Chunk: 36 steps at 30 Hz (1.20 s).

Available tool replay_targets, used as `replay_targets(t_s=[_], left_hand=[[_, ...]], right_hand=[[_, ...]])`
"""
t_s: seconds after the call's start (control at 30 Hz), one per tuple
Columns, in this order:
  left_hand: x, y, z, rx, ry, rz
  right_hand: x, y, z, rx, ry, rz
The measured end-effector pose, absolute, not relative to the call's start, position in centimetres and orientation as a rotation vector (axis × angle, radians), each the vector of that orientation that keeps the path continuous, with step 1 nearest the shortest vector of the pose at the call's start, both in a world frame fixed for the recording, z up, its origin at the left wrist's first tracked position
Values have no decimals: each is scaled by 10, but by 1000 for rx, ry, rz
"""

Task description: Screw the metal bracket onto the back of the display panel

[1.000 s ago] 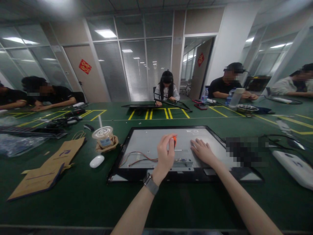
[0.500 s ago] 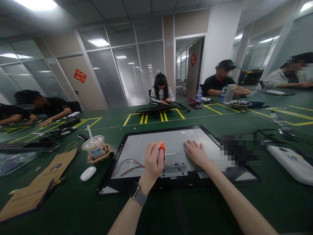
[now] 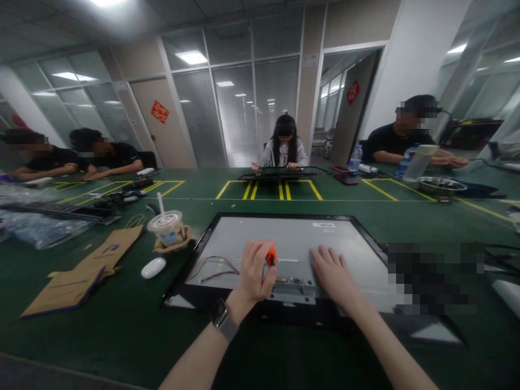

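Note:
A flat display panel with a grey metal back and black frame lies in front of me. My left hand, a watch on its wrist, is closed around the orange-and-black handle of a screwdriver. The screwdriver's tip is hidden from me. Just below and right of that hand, a metal bracket with small connectors sits along the panel's near edge. Thin wires run over the panel's left part. My right hand lies flat on the panel, fingers spread, right of the bracket.
Left of the panel stand an iced drink cup in a cardboard holder, a white mouse and a paper bag. A blurred-out dark object lies to the right. Several people sit around the green table.
My view has turned left, so the room appears shifted right. My left hand has tilted on the screwdriver, showing more of its handle. The right hand stays flat on the panel.

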<state>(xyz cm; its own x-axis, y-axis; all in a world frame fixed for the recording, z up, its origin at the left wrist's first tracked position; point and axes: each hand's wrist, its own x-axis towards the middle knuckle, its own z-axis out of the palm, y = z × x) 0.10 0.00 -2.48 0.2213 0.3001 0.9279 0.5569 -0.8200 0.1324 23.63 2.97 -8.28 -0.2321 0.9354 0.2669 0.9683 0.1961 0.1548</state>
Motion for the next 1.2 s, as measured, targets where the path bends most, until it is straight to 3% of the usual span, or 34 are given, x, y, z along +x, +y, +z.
replay_targets(t_s=[0.3,0.6,1.2], left_hand=[[-2,1,-26,-2067,-951,-1754],[1,3,-3,-2093,-1289,-2098],[9,-2,1,-2353,-1285,-2113]], right_hand=[[240,30,-82,-1887,-2316,-306],[240,43,-81,-1934,-2319,-209],[249,62,-84,-1897,-2325,-41]])
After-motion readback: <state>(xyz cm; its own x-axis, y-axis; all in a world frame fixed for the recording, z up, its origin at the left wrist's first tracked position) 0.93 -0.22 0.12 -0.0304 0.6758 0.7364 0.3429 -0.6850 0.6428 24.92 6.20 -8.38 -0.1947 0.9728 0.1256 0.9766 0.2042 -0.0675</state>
